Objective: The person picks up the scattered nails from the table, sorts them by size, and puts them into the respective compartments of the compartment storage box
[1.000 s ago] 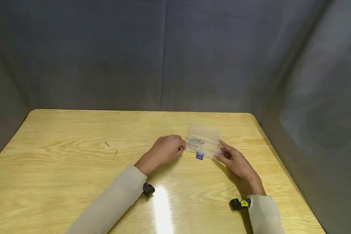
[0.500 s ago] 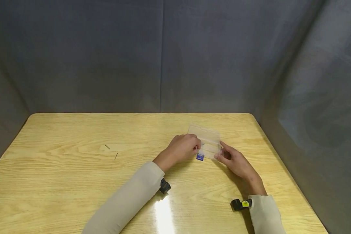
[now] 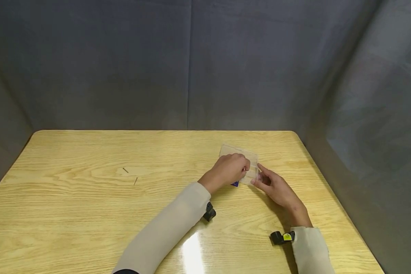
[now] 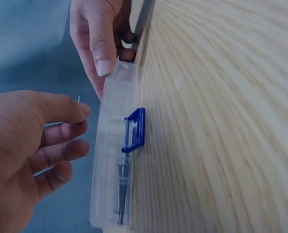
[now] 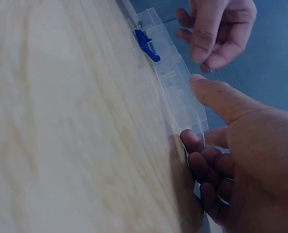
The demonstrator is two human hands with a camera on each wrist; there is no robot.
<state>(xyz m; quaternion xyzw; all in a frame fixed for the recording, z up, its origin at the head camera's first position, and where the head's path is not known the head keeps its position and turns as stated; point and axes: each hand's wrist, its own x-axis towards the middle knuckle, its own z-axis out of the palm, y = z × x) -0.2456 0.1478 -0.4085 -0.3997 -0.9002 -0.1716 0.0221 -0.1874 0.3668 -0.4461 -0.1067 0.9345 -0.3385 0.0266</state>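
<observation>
A clear plastic compartment box [image 3: 251,156] lies with its lid open at the right of the table. My left hand [image 3: 227,169] is over the box and pinches a small nail [image 4: 79,98] between thumb and forefinger; only its thin end shows. My right hand [image 3: 277,190] holds the box's right end, with the thumb [image 5: 216,94] at its near side and fingers curled at the end. Several longer nails [image 4: 123,194] lie in the box's left compartment. A blue latch [image 4: 135,131] hangs off the front wall, partly covered by my left hand in the head view.
Two small nails, one farther back [image 3: 125,170] and one nearer [image 3: 135,181], lie apart on the wooden table [image 3: 72,213] left of the box. Dark grey curtains [image 3: 123,68] stand behind the table and at both sides.
My left hand has moved right, from beside the box's left end to over its middle, with the nail pinched. The right hand and the box have stayed in place.
</observation>
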